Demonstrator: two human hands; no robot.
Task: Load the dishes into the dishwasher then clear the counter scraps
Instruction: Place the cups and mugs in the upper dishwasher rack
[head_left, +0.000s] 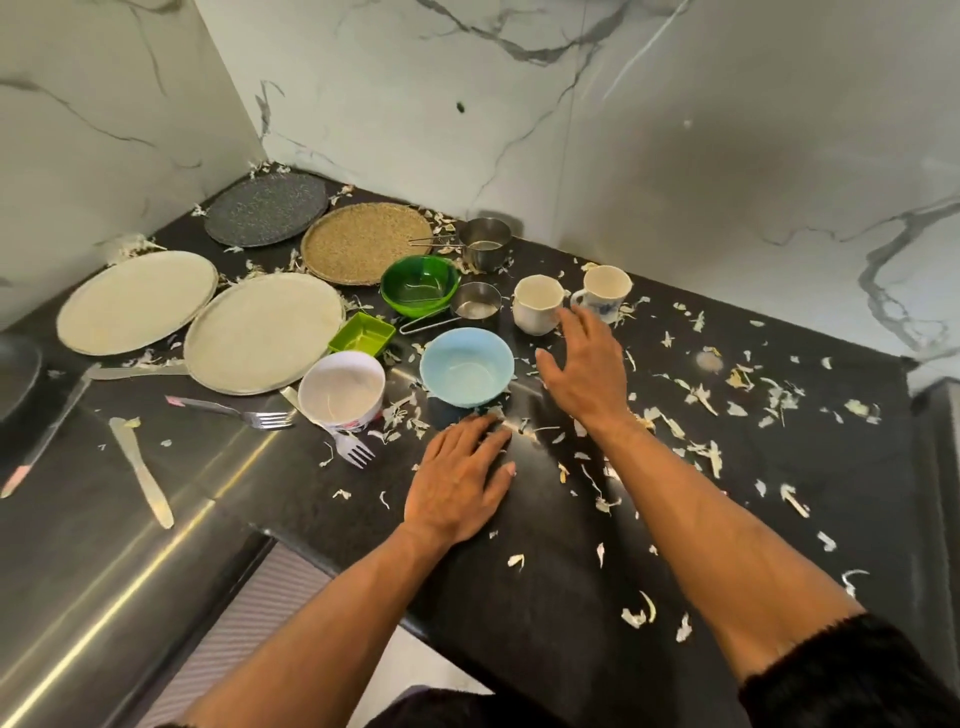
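Observation:
Dishes crowd the black counter (545, 597): a light blue bowl (466, 368), a white bowl (342, 391), a green bowl (420, 285), a small green square dish (362, 334), two white cups (537, 303) (605, 289) and several plates, among them two cream ones (136, 301) (262, 331). Pale vegetable scraps (698, 397) lie scattered over the counter. My left hand (460, 483) rests flat on the counter just in front of the blue bowl. My right hand (587, 366) hovers open beside the blue bowl, fingers near the nearer white cup.
A dark speckled plate (266, 209) and a woven round plate (366, 243) sit at the back corner. Two steel measuring cups (485, 243) (475, 302) stand by the green bowl. Forks (249, 414) (349, 448) and knives (143, 473) lie at the left. Marble walls close the back.

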